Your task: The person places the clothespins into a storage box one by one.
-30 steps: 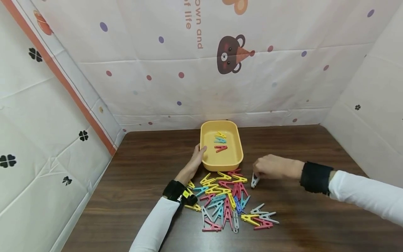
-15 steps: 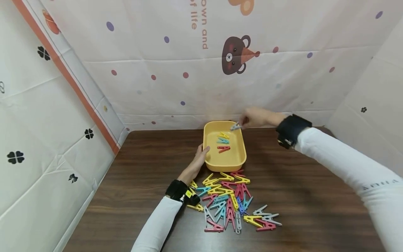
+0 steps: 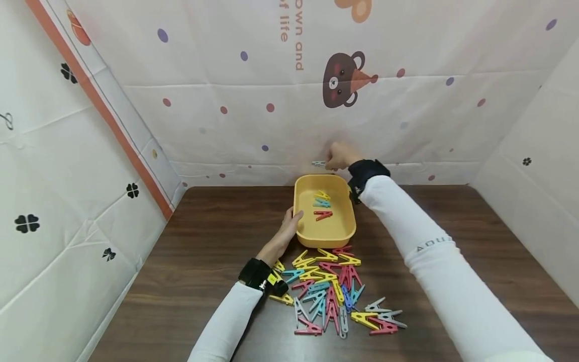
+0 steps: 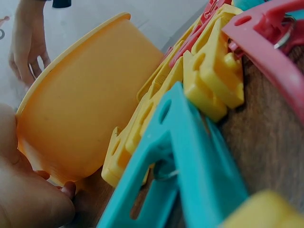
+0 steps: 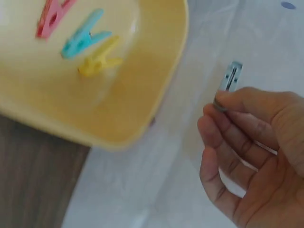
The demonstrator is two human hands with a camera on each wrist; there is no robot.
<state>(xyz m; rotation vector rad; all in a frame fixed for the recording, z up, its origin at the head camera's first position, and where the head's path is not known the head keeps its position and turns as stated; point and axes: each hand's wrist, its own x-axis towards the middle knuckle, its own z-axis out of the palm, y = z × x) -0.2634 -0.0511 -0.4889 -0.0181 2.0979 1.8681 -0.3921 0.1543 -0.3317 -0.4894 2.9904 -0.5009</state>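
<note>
The right hand (image 3: 342, 155) pinches a grey clothespin (image 3: 318, 164) between thumb and fingers, above the far rim of the yellow tray (image 3: 325, 238); the right wrist view shows the clothespin (image 5: 232, 76) upright from the fingertips, beside the tray. Inside the tray lie a yellow clothespin (image 3: 322, 195), a teal clothespin (image 3: 322, 203) and a red clothespin (image 3: 323, 215) in a column. The left hand (image 3: 282, 235) grips the tray's left side, its thumb over the rim; some fingers are hidden behind and under the wall in the left wrist view.
A loose pile of red, yellow, teal, blue and grey clothespins (image 3: 331, 301) lies on the brown table (image 3: 217, 231) just in front of the tray. A patterned white cloth (image 3: 217, 136) stands behind the table and at both sides.
The right hand has lifted the grey clothespin from the table right of the pile and carried it up and left to the tray's far end. The left hand still holds the tray.
</note>
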